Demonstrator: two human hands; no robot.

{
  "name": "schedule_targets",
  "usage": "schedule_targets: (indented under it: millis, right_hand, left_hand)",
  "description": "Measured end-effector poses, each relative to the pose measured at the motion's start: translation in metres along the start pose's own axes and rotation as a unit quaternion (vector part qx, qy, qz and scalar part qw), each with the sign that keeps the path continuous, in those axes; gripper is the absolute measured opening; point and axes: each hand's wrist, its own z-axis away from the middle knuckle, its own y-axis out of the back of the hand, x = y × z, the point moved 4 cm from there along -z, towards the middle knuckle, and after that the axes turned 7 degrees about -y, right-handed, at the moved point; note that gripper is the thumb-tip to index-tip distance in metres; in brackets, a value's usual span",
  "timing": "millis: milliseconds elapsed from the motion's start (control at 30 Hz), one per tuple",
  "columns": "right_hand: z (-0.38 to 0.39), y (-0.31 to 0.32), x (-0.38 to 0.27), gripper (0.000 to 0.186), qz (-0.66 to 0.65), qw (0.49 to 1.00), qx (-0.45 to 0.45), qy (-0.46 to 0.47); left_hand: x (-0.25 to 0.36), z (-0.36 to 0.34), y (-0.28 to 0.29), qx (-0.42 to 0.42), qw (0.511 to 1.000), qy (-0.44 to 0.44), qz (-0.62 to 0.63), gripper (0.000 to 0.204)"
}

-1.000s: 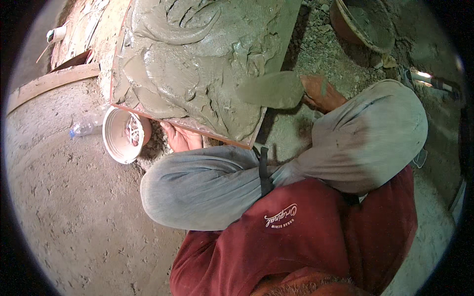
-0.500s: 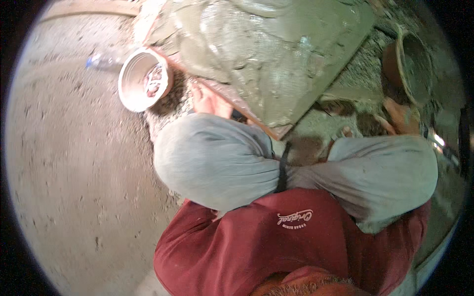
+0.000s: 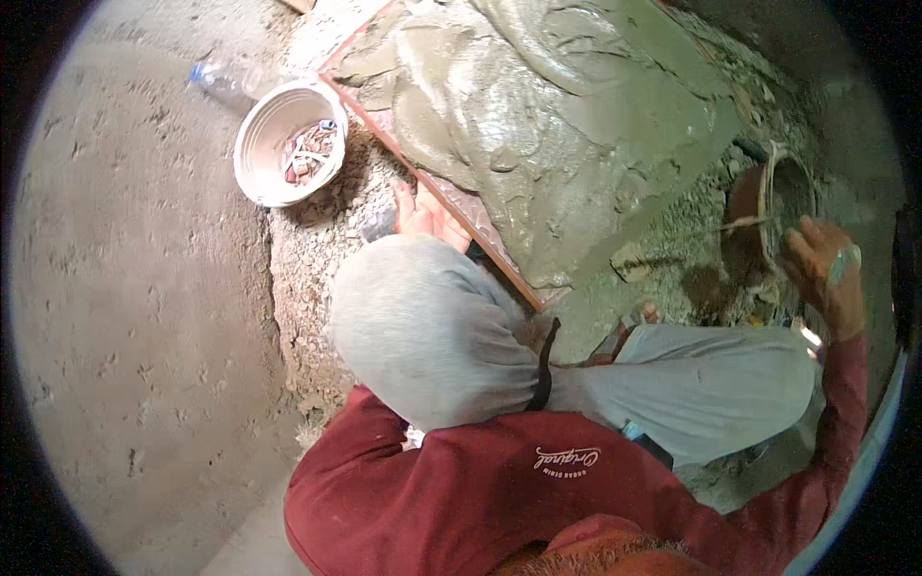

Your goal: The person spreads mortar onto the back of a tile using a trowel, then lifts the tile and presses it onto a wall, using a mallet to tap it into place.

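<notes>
A large tile (image 3: 461, 204) with a reddish edge lies before me, most of its upper face under wet grey-green mortar (image 3: 538, 144). My left hand (image 3: 432, 216) is at its near left edge, beyond my knee; some fingers show and the rest pass under the edge, gripping it. At the right, my right hand (image 3: 816, 254) is closed by the rim of a mortar-stained bucket (image 3: 768, 192). Its fingers are curled, and whatever they hold is hard to make out. A thin straight edge runs leftward from the bucket's rim toward the tile.
A white bucket (image 3: 252, 144) with small scraps inside stands left of the tile, beside a clear plastic bottle (image 3: 230, 82) with a blue cap. Loose gravel (image 3: 305, 278) borders the rough concrete floor (image 3: 144, 288). My bent knees (image 3: 413, 326) sit close to the tile.
My right hand has risen from low beside the bucket to its rim, and the right forearm now shows. The view has shifted; my left hand stays at the tile's edge.
</notes>
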Motion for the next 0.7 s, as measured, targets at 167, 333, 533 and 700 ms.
schedule_targets:
  millis: [167,333,533,700]
  right_hand:
    - [-0.062,-0.016,-0.042,0.03,0.0,0.994,-0.1,0.052]
    - [-0.13,-0.007,-0.079,0.026,-0.013,0.987,-0.035,0.159]
    - [-0.218,-0.002,-0.106,0.023,-0.076,0.985,0.074,0.133]
    - [-0.305,-0.019,-0.118,0.023,-0.121,0.983,0.059,0.128]
  left_hand:
    - [-0.004,-0.009,0.0,-0.015,0.999,0.0,0.05,0.085]
    - [-0.001,-0.007,-0.016,-0.086,0.996,-0.002,0.016,0.094]
    - [0.002,-0.001,-0.017,-0.083,0.996,-0.001,0.036,0.09]
    - [0.003,0.0,-0.033,-0.056,0.998,-0.022,0.035,0.089]
